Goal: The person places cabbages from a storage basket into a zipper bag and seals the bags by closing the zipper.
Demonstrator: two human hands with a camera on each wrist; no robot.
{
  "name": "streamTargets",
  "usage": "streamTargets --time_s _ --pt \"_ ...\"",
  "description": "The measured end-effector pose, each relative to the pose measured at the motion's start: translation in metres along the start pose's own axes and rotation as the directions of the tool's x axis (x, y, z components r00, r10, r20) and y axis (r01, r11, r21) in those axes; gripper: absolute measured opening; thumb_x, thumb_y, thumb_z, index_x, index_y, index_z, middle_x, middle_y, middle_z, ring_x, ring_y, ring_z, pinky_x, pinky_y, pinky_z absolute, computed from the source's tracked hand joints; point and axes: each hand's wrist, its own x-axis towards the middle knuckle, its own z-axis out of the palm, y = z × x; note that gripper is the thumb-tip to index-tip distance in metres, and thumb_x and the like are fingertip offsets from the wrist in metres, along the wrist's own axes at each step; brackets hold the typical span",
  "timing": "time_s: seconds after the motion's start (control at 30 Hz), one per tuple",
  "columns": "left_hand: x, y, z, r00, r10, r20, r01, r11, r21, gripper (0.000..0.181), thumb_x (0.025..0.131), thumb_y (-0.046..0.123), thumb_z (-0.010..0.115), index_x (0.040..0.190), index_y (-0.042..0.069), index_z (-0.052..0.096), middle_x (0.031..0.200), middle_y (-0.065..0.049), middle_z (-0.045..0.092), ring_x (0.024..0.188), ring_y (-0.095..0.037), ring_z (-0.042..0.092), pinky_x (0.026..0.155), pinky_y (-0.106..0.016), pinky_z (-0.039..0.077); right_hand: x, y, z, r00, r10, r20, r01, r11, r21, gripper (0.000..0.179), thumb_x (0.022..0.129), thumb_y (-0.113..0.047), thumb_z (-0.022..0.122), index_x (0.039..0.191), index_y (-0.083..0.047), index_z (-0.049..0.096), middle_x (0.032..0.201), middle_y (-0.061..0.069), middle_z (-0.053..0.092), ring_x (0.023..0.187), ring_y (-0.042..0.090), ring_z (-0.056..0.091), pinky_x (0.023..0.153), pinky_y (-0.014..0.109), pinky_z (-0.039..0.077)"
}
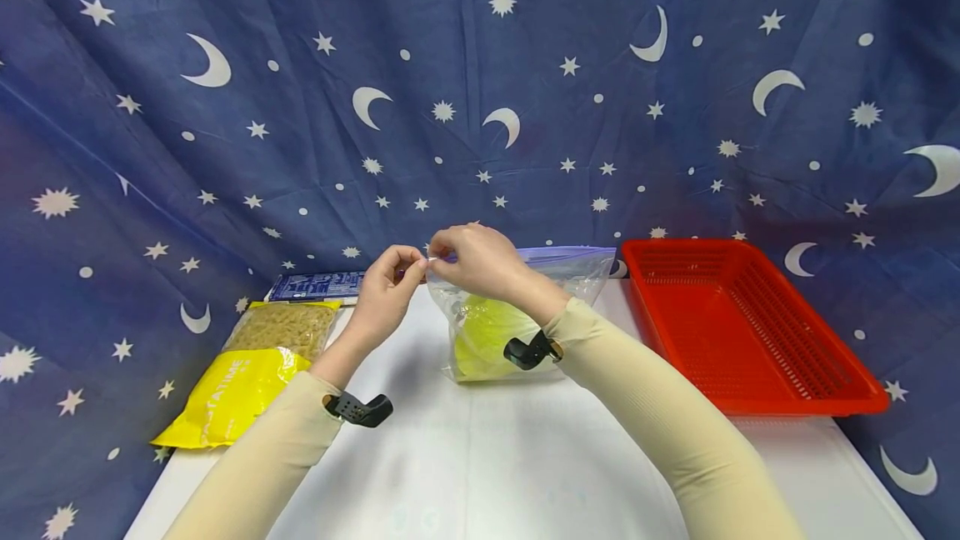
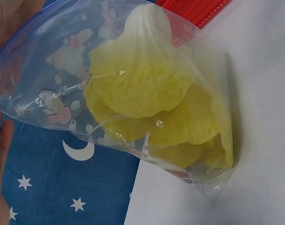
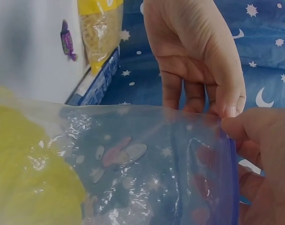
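A clear zip bag (image 1: 594, 275) with a purple zip strip (image 3: 233, 180) stands on the table, holding yellow-green cabbage leaves (image 2: 137, 84). Small pink and white pictures are printed on its film. At the bag's upper left corner, my left hand (image 1: 384, 294) pinches the end of the strip between thumb and fingers. Right beside it my right hand (image 1: 480, 261) has thumb and fingertips pinched on the same strip. In the right wrist view the two thumbs nearly meet at that corner. The right forearm hides part of the leaves in the head view.
A red plastic basket (image 1: 645, 307) stands on the right of the white table (image 1: 480, 457). On the left lie a yellow pasta bag (image 1: 240, 390) and a flat blue package (image 1: 315, 286). A purple wrapped candy (image 3: 66, 41) shows in the right wrist view. Behind hangs a star-patterned curtain (image 1: 450, 40).
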Motion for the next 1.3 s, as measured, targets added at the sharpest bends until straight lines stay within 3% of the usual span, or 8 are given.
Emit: streamTargets --time_s 0.13,0.37,0.5,0.63,0.73,0.9,1.13,1.3 --pt "-0.005 0.017 0.004 0.998 0.055 -0.023 -0.055 0.998 -0.005 0.012 0.105 0.006 0.054 0.106 -0.006 0.058 0.099 -0.012 0.059 0.086 -0.02 0.057 0.075 -0.02 0.048 0.0 -0.001 0.001 1.0 -0.015 -0.011 0.015 0.999 -0.031 0.009 0.094 -0.027 0.067 0.097 -0.023 0.074 0.087 -0.01 0.064 0.083 0.011 0.057 0.08 0.034 0.048" --pt "-0.006 0.017 0.006 0.996 0.084 -0.037 -0.085 0.996 -0.004 0.012 0.105 0.003 0.053 0.106 -0.008 0.057 0.093 -0.009 0.055 0.078 -0.011 0.047 0.068 -0.021 0.041 -0.004 0.001 -0.002 1.0 0.011 -0.02 -0.012 0.998 -0.064 0.01 0.092 -0.027 0.065 0.097 -0.025 0.073 0.087 -0.011 0.061 0.087 0.014 0.055 0.078 0.034 0.045" --pt "-0.006 0.014 0.003 0.997 0.058 -0.051 -0.059 0.998 -0.015 0.013 0.105 0.004 0.052 0.107 -0.009 0.056 0.093 -0.018 0.056 0.08 -0.022 0.051 0.07 -0.021 0.043 -0.006 0.007 -0.005 0.999 0.026 -0.021 -0.027 0.998 -0.057 0.01 0.092 -0.026 0.066 0.097 -0.023 0.074 0.088 -0.01 0.062 0.089 0.015 0.056 0.079 0.034 0.046" --pt "-0.006 0.01 0.001 0.999 0.007 -0.038 -0.008 0.999 -0.036 0.016 0.107 0.006 0.051 0.11 -0.009 0.056 0.1 -0.024 0.058 0.091 -0.032 0.057 0.083 -0.02 0.051 -0.008 0.015 -0.007 1.0 0.03 -0.003 -0.03 0.999 -0.027 0.01 0.094 -0.027 0.069 0.098 -0.022 0.076 0.09 -0.01 0.065 0.089 0.014 0.057 0.081 0.033 0.047" --pt "-0.005 0.007 0.001 1.0 -0.021 -0.023 0.02 0.999 -0.048 0.018 0.106 0.008 0.055 0.112 -0.009 0.058 0.102 -0.019 0.06 0.092 -0.025 0.058 0.083 -0.02 0.051 -0.009 0.019 -0.007 1.0 0.014 0.009 -0.014 1.0 -0.004 0.012 0.095 -0.027 0.069 0.1 -0.02 0.077 0.092 -0.009 0.067 0.09 0.014 0.058 0.083 0.032 0.048" --pt "-0.003 0.006 0.004 0.999 -0.028 -0.029 0.026 0.997 -0.07 0.02 0.102 0.01 0.063 0.112 -0.008 0.064 0.099 -0.007 0.063 0.083 -0.011 0.053 0.072 -0.02 0.045 -0.01 0.02 -0.008 1.0 -0.001 0.001 0.001 1.0 0.026 0.013 0.094 -0.025 0.069 0.101 -0.018 0.077 0.095 -0.007 0.069 0.092 0.014 0.06 0.085 0.03 0.049" --pt "-0.004 0.009 0.009 0.997 -0.06 -0.053 0.054 0.991 -0.119 0.022 0.1 0.011 0.066 0.111 -0.008 0.066 0.097 0.003 0.067 0.085 -0.008 0.057 0.078 -0.02 0.049 -0.009 0.018 -0.006 1.0 0.005 -0.002 -0.005 0.998 0.069 0.014 0.095 -0.026 0.071 0.103 -0.017 0.078 0.096 -0.007 0.069 0.094 0.012 0.06 0.086 0.027 0.05" --pt "0.001 -0.005 0.012 0.995 -0.085 -0.06 0.074 0.985 -0.157 0.023 0.099 0.01 0.068 0.112 -0.01 0.066 0.096 0.007 0.069 0.088 -0.008 0.06 0.081 -0.02 0.05 -0.009 0.017 -0.006 1.0 -0.001 -0.015 0.002 0.998 0.068 0.012 0.094 -0.026 0.074 0.101 -0.017 0.078 0.094 -0.008 0.07 0.093 0.011 0.06 0.084 0.027 0.05"
